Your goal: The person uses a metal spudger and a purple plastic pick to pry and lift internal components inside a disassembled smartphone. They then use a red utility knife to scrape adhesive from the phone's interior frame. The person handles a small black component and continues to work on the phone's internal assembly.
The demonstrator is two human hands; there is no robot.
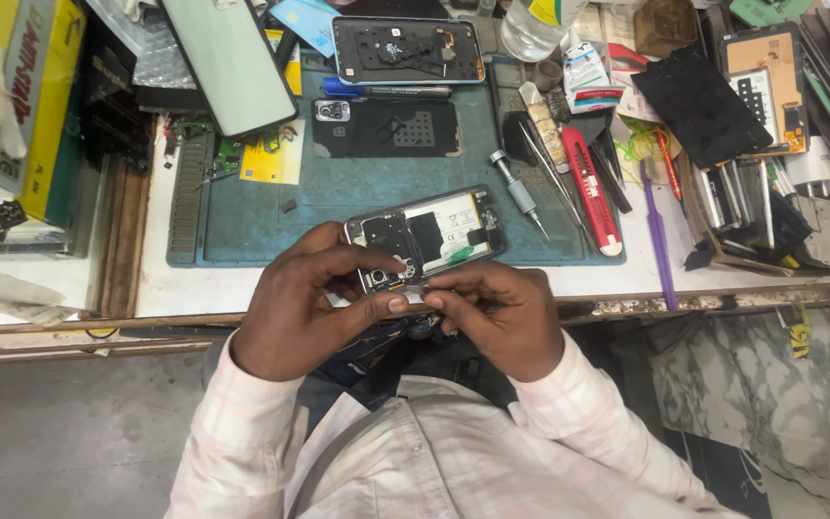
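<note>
white battery showing, the opened phone [427, 235] lies steadied over the desk [184, 279] edge, left hand [305, 308] and right hand [497, 312] each in a pinching grip on its near end.

A teal work mat [271, 216] covers the middle of the white bench top [160, 288]. At twelve o'clock on the mat lies an opened phone frame [407, 50], and just below it a dark phone back cover [386, 128] with a blue pen [386, 91] between the two. At eleven o'clock a pale green screen panel [231, 60] lies tilted, with a yellow card [271, 157] beneath its lower end. A grey screwdriver [519, 192] sits at two o'clock on the mat, near a red-handled tool [590, 187]. A purple toothbrush [658, 235] lies at three o'clock. Yellow boxes [21, 91] stand at ten o'clock. A clear bottle [535, 27] stands at one o'clock.
</note>
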